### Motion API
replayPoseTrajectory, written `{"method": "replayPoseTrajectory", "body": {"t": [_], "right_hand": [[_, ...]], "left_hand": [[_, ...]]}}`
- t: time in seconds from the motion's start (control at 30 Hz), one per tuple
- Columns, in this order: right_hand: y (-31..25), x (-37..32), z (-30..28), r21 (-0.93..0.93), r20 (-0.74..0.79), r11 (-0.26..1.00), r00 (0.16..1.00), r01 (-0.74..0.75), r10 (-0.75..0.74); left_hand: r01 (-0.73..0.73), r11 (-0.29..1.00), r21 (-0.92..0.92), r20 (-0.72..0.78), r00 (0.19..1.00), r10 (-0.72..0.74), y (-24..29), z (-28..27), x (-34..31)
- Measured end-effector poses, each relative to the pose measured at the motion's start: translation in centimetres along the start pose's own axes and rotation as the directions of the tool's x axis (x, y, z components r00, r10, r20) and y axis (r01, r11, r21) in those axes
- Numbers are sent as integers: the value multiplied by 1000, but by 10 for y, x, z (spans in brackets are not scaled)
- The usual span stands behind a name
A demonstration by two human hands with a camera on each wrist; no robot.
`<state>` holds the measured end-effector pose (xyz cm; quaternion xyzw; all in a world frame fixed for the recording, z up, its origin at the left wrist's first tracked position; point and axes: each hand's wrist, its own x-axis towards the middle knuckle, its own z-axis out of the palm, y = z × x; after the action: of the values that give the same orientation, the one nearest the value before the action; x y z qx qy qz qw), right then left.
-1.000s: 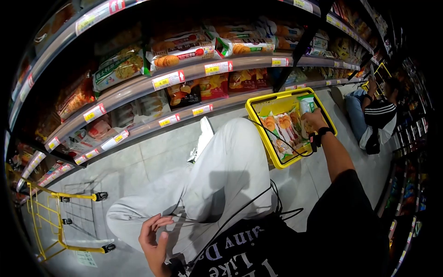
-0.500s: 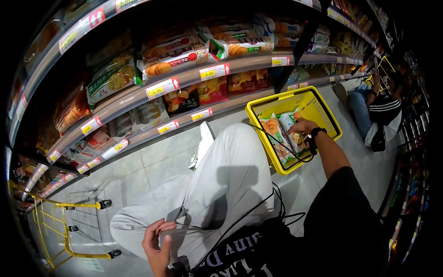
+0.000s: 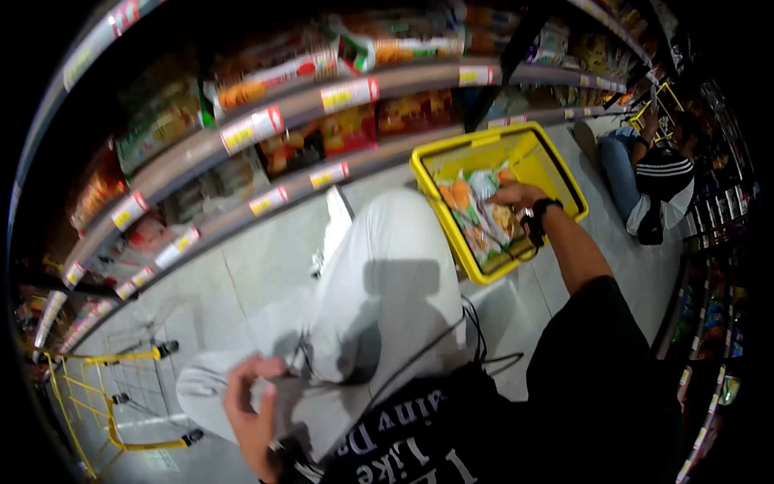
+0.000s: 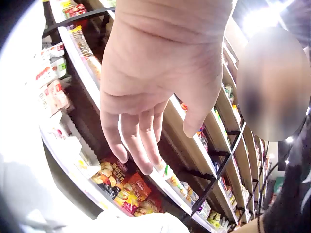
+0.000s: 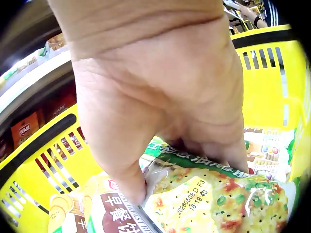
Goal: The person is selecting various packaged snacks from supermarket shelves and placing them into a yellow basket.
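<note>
Presently, right hand [image 3: 518, 196] pinched cracker packet [image 5: 218, 199] in yellow basket [image 3: 538, 165], right of centre; light, even pressure suited brittle contents. Lower left, left hand [image 3: 254, 410] hung released.

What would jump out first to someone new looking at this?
The bright yellow basket on the floor beside the raised knee, packets inside. Next, the right hand reaching into it, its fingers round a green-and-white cracker packet. Then the long shelf of snack packets running across the view.
</note>
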<state>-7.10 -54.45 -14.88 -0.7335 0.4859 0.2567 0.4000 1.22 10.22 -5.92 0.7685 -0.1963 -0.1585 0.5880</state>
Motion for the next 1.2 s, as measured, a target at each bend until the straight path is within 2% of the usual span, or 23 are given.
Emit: {"method": "replayPoseTrajectory", "body": {"t": [0.07, 0.13, 0.17, 0.2, 0.27, 0.3, 0.33, 0.37, 0.4, 0.47, 0.53, 0.63, 0.67, 0.73, 0.8, 0.83, 0.87, 0.93, 1.0, 1.07, 1.1, 1.13, 1.2], "right_hand": [[-6, -5, 3, -82, -39, 996, 998, -42, 39], [6, 3, -2, 34, 69, 997, 995, 70, -73], [-7, -21, 5, -73, -48, 994, 995, 83, -86], [14, 6, -4, -124, -15, 964, 971, 236, -239], [10, -2, -7, -369, -68, 909, 969, 195, -235], [11, -9, -8, -354, -13, 873, 932, 336, -363], [16, 1, -5, -292, 4, 867, 907, 403, -421], [7, 0, -6, -345, 19, 901, 962, 261, -272], [7, -4, 2, -142, -26, 964, 973, 225, -231], [14, 3, 3, -13, -11, 994, 994, 112, -112], [-13, -31, 13, -55, 12, 991, 993, 118, -117], [0, 18, -1, 86, -31, 992, 995, 95, -93], [-8, 9, -6, 117, -60, 965, 971, 237, -231], [-39, -5, -1, -99, -350, 955, 889, 279, -296], [-64, -4, -23, -146, -398, 907, 816, 394, -419], [-81, -8, -27, -214, -452, 852, 725, 478, -520], [-128, -60, -14, -234, -423, 825, 710, 515, -563], [-181, -94, 3, -251, -368, 599, 498, 760, -785], [-256, -182, 48, -487, -272, 443, 352, 753, -896], [-311, -204, 72, -537, -140, 239, 194, 809, -971], [-344, -231, 94, -568, -121, 207, 169, 797, -978], [-371, -233, 105, -594, -47, 67, 49, 801, -998], [-428, -242, 124, -685, 34, -39, -22, 728, -999]], "left_hand": [[-79, 995, -63, -107, 992, 72, 24, -6, 10], [-223, 973, -61, -204, 957, 206, 27, -27, 14], [-229, 968, -101, -256, 946, 197, 23, -39, 15], [-242, 960, -144, -311, 931, 188, 17, -47, 15], [-102, 988, -114, -359, 932, 55, 9, -48, 15], [-5, 992, -129, -355, 934, -41, 12, -43, 12], [-9, 992, -124, -435, 899, -46, 8, -43, 5], [70, 991, -114, -332, 938, -104, 1, -43, 0], [138, 985, -104, -212, 965, -157, -3, -44, -1], [190, 979, -72, -235, 951, -202, -1, -47, -10], [236, 971, -50, -236, 941, -241, -3, -50, -22], [233, 963, -138, -280, 923, -264, -26, -62, -41], [220, 963, -157, -297, 919, -258, -31, -60, -42], [150, 928, -341, -271, 929, -250, -43, -59, -46], [158, 889, -429, -238, 930, -280, -47, -63, -49], [136, 883, -448, -228, 938, -261, -49, -67, -48], [108, 878, -467, -222, 946, -235, -50, -68, -46], [71, 860, -505, -201, 960, -197, -56, -74, -47], [1, 800, -600, -206, 966, -156, -63, -78, -46], [21, 794, -608, -189, 967, -171, -58, -84, -47], [38, 812, -582, -186, 966, -178, -56, -83, -48], [65, 833, -549, -179, 965, -193, -54, -85, -51], [116, 857, -503, -147, 965, -218, -53, -82, -55]]}}
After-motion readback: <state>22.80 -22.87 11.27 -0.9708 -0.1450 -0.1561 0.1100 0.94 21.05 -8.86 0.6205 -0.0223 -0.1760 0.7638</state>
